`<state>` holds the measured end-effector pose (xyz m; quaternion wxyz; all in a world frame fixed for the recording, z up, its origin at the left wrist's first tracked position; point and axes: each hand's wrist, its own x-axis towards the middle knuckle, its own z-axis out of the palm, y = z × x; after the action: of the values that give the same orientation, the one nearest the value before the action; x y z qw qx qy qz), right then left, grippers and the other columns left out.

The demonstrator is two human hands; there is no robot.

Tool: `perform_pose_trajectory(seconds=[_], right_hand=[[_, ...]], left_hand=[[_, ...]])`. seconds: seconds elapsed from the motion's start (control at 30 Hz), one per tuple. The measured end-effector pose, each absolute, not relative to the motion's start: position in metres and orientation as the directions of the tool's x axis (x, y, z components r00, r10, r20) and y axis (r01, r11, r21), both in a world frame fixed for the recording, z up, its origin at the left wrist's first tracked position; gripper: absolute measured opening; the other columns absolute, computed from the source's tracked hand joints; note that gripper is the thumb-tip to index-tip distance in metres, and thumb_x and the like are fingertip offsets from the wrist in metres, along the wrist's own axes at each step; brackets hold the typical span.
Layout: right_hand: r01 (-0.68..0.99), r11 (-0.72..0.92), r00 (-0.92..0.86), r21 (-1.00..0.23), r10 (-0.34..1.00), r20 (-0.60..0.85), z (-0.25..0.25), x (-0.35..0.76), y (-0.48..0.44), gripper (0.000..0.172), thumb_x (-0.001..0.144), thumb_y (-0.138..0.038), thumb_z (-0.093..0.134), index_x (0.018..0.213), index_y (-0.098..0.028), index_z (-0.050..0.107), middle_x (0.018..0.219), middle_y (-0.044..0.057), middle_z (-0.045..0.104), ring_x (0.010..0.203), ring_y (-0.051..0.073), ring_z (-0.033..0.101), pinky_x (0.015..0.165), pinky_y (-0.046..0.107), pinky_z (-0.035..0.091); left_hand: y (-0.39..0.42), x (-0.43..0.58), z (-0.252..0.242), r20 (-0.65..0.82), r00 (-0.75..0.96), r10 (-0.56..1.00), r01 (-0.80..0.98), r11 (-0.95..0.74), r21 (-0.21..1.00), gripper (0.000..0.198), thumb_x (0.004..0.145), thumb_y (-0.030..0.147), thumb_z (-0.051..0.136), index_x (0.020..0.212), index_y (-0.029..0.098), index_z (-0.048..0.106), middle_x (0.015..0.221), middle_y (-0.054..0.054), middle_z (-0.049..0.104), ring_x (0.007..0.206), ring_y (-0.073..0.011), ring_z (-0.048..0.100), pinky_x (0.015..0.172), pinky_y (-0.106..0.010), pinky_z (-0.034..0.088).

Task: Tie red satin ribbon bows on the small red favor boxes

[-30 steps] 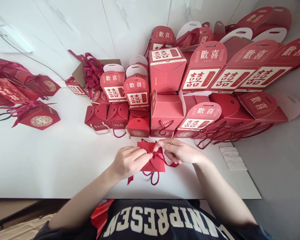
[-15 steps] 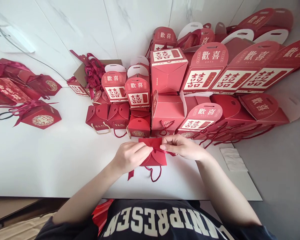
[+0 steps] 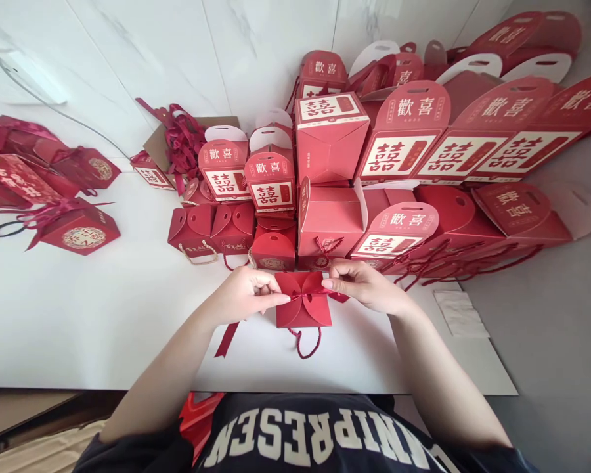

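A small red gift box (image 3: 304,302) with curved petal flaps stands on the white table (image 3: 103,315) in front of me. A thin red ribbon (image 3: 227,338) crosses its top and trails off to the lower left. My left hand (image 3: 243,293) pinches the ribbon at the box's left side. My right hand (image 3: 362,284) pinches the ribbon's other end at the box's right side. A red cord handle (image 3: 308,343) hangs from the box's near face.
Behind the box stand several red gift boxes (image 3: 329,135) with white labels, stacked along the wall to the far right. Smaller red boxes (image 3: 211,228) sit left of them. Ribbon-tied boxes (image 3: 73,226) lie far left. A white paper (image 3: 460,312) lies at right.
My hands have moved apart, pulling the ribbon taut across the box's top. The left ribbon tail now trails further out to the lower left.
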<state>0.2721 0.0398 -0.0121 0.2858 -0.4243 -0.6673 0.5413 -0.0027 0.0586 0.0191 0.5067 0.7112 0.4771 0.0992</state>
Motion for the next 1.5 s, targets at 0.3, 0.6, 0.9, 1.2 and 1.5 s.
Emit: perform_pose_trajectory(seconds=[0.3, 0.6, 0.9, 1.2, 1.5], right_hand=[[0.379, 0.107, -0.453, -0.919, 0.888, -0.083, -0.017, 0.281, 0.034, 0.038, 0.094, -0.050, 0.056, 0.073, -0.018, 0.054, 0.084, 0.002, 0.054, 0.075, 0.015, 0.053, 0.071, 0.028, 0.040], [0.319, -0.007, -0.503, -0.948, 0.846, -0.176, -0.017, 0.268, 0.030, 0.044, 0.091, -0.054, 0.059, 0.068, -0.017, 0.051, 0.063, -0.004, 0.042, 0.059, 0.010, 0.037, 0.055, 0.025, 0.028], [0.302, 0.010, -0.549, -0.953, 0.819, -0.165, -0.022, 0.273, 0.035, 0.045, 0.092, -0.054, 0.056, 0.066, -0.017, 0.053, 0.063, -0.004, 0.040, 0.059, 0.011, 0.035, 0.056, 0.026, 0.028], [0.314, -0.081, -0.548, -0.946, 0.798, -0.250, -0.024, 0.277, 0.037, 0.050, 0.089, -0.063, 0.055, 0.070, -0.017, 0.056, 0.059, -0.004, 0.044, 0.053, 0.010, 0.037, 0.049, 0.024, 0.029], [0.278, -0.084, -0.543, -0.957, 0.808, -0.229, -0.025, 0.273, 0.037, 0.050, 0.089, -0.064, 0.054, 0.071, -0.017, 0.057, 0.061, -0.003, 0.046, 0.056, 0.010, 0.040, 0.052, 0.025, 0.030]], left_hand=[[0.072, -0.013, 0.009, -0.438, 0.594, 0.674, 0.546, 0.061, 0.835, 0.037, 0.086, 0.047, 0.062, 0.067, 0.015, 0.056, 0.057, 0.001, 0.060, 0.048, -0.0086, 0.050, 0.045, -0.019, 0.039], [0.071, -0.013, 0.002, -0.417, 0.669, 0.615, 0.523, 0.008, 0.852, 0.041, 0.085, 0.050, 0.064, 0.069, 0.013, 0.060, 0.062, 0.001, 0.053, 0.058, -0.0095, 0.044, 0.054, -0.023, 0.032], [0.080, -0.015, -0.008, -0.376, 0.762, 0.528, 0.409, 0.059, 0.911, 0.042, 0.083, 0.043, 0.068, 0.059, 0.014, 0.051, 0.057, 0.005, 0.038, 0.054, -0.0073, 0.033, 0.053, -0.023, 0.026], [0.101, -0.031, -0.017, -0.333, 0.865, 0.376, 0.386, -0.075, 0.919, 0.023, 0.079, 0.036, 0.074, 0.072, 0.014, 0.072, 0.075, -0.002, 0.059, 0.069, -0.0117, 0.053, 0.066, -0.022, 0.043], [0.101, -0.031, 0.001, -0.179, 0.902, 0.392, 0.255, -0.152, 0.955, 0.023, 0.063, 0.045, 0.086, 0.063, 0.023, 0.079, 0.075, -0.009, 0.068, 0.070, -0.0181, 0.057, 0.069, -0.030, 0.048]])
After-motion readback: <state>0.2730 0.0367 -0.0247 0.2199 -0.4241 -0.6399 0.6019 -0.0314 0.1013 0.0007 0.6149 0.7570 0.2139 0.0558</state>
